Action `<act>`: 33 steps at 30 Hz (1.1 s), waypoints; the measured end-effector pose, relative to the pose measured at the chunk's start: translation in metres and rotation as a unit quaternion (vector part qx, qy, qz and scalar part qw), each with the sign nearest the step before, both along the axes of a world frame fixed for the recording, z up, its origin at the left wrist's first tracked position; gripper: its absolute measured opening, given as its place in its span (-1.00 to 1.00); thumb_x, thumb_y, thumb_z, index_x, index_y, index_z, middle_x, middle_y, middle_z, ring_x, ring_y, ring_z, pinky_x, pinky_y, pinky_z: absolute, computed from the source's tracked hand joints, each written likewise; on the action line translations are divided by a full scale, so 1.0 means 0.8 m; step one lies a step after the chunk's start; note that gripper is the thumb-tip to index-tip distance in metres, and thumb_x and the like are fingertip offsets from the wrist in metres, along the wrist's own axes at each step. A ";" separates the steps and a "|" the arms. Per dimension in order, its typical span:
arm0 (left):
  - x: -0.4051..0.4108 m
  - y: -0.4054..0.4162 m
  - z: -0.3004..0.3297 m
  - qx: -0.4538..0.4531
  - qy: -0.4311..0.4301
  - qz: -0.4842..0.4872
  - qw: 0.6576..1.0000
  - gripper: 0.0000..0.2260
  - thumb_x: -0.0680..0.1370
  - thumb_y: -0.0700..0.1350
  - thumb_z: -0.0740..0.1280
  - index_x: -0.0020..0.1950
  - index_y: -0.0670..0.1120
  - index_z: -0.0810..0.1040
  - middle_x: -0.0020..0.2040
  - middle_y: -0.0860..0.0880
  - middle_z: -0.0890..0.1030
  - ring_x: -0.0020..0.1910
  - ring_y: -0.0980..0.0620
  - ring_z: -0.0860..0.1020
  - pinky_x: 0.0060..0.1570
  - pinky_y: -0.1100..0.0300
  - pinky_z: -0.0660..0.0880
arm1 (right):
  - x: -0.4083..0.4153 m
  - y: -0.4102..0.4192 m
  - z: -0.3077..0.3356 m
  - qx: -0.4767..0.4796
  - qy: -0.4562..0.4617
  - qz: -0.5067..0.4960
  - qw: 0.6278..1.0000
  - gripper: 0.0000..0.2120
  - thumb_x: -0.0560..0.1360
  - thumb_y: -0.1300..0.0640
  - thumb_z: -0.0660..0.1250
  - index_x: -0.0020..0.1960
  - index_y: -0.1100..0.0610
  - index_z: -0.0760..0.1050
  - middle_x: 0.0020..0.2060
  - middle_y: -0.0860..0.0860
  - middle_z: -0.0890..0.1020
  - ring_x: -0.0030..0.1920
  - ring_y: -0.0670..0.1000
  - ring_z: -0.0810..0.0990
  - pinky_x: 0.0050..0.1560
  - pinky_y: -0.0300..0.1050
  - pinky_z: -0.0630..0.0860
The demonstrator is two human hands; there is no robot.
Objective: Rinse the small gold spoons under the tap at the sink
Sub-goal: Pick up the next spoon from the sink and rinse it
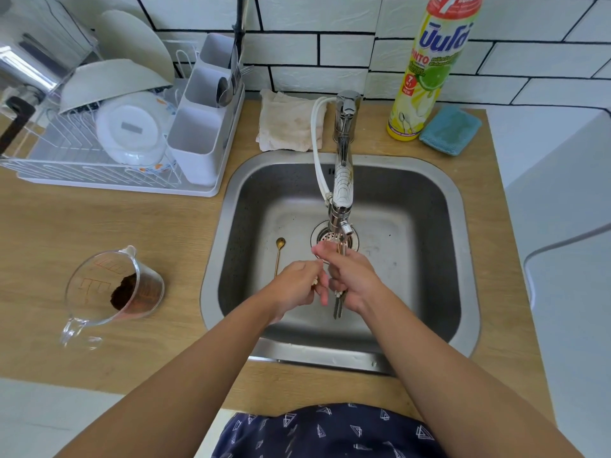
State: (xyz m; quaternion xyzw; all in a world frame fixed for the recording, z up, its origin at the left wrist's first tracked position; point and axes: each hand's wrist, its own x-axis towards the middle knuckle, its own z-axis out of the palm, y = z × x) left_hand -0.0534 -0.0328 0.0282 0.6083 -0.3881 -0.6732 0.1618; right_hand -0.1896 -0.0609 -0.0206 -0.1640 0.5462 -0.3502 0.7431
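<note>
— Where are the hands?
— Over the sink (439,193), under the tap (342,180). The right hand (350,279) grips a bunch of spoons (338,305); the left hand (297,282) curls fingers beside it, pinching something small.
— Any other spoon?
— One gold spoon (278,256) lies on the sink floor, left of the drain.

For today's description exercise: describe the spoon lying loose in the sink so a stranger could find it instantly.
Start at the steel sink set in the wooden counter. On its floor, left of the drain, lies a slim gold spoon, bowl towards the tap. Unlike the cutlery gripped nearby, no hand touches it.
</note>
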 end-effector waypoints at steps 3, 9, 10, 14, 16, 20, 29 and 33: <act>0.008 0.006 -0.001 0.002 0.034 -0.045 0.998 -0.58 0.72 0.08 0.03 0.03 -0.16 0.57 -0.23 -0.15 0.70 -0.49 0.09 0.26 -0.38 0.25 0.28 | -0.010 -0.015 0.000 -0.001 0.003 -0.067 0.998 -0.83 0.51 0.25 0.51 0.00 0.05 0.58 -0.46 -0.08 0.46 -0.59 -0.16 0.20 -0.63 -0.28 0.16; 0.030 0.018 -0.002 0.009 0.053 -0.109 0.993 -0.69 0.72 0.06 0.06 0.32 -0.02 0.48 -0.14 -0.09 0.71 -0.46 0.08 0.28 -0.34 0.26 0.33 | -0.014 -0.024 -0.005 -0.069 0.125 -0.023 0.990 -0.86 0.53 0.18 0.50 0.07 0.13 0.61 -0.31 0.01 0.66 -0.59 -0.19 0.31 -0.59 -0.32 0.23; 0.035 0.020 -0.001 0.008 0.059 -0.106 0.993 -0.73 0.72 0.06 0.08 0.37 0.04 0.41 -0.11 -0.11 0.72 -0.46 0.06 0.28 -0.33 0.24 0.33 | -0.012 -0.026 -0.006 -0.079 0.151 -0.032 0.985 -0.90 0.54 0.16 0.49 0.01 0.14 0.62 -0.26 0.05 0.71 -0.59 -0.21 0.38 -0.56 -0.36 0.27; 0.057 0.020 0.005 -0.020 0.053 -0.074 0.996 -0.79 0.73 0.01 0.08 0.33 0.03 0.35 -0.08 -0.19 0.72 -0.48 0.03 0.26 -0.39 0.27 0.36 | -0.009 -0.024 -0.014 -0.115 0.231 -0.009 0.966 -0.82 0.63 0.02 0.37 -0.08 0.08 0.64 -0.23 0.00 0.78 -0.58 -0.26 0.47 -0.35 -0.26 0.31; 0.061 0.016 0.006 -0.021 0.028 -0.078 0.996 -0.80 0.73 -0.03 0.06 0.25 -0.07 0.38 -0.11 -0.19 0.72 -0.49 0.04 0.27 -0.42 0.26 0.34 | -0.004 -0.019 -0.017 -0.125 0.228 0.024 0.965 -0.81 0.66 0.01 0.32 -0.01 0.08 0.64 -0.22 -0.07 0.78 -0.57 -0.27 0.46 -0.33 -0.23 0.29; 0.052 0.017 0.006 -0.014 -0.016 -0.110 0.994 -0.86 0.72 -0.07 0.06 0.12 -0.11 0.33 -0.20 -0.17 0.71 -0.48 0.04 0.28 -0.41 0.23 0.32 | 0.008 -0.011 -0.016 -0.116 0.184 0.060 0.974 -0.91 0.56 0.05 0.46 -0.07 0.00 0.56 -0.33 -0.12 0.61 -0.56 -0.19 0.34 -0.44 -0.26 0.26; 0.035 0.020 0.008 -0.037 -0.047 -0.122 0.991 -0.83 0.70 -0.09 0.04 0.10 -0.15 0.35 -0.43 -0.07 0.51 -0.48 0.08 0.33 -0.44 0.25 0.32 | -0.002 -0.015 -0.011 -0.111 0.174 0.046 0.977 -0.82 0.66 0.02 0.29 -0.04 0.03 0.62 -0.20 -0.06 0.77 -0.59 -0.17 0.30 -0.55 -0.29 0.23; 0.034 0.020 0.005 -0.043 -0.017 -0.099 0.994 -0.81 0.71 -0.05 0.05 0.07 -0.13 0.36 -0.50 -0.05 0.39 -0.55 0.08 0.29 -0.52 0.27 0.29 | -0.007 -0.017 -0.009 -0.108 0.158 0.037 0.981 -0.88 0.62 0.02 0.36 -0.04 0.02 0.62 -0.19 0.02 0.77 -0.58 -0.16 0.28 -0.60 -0.30 0.21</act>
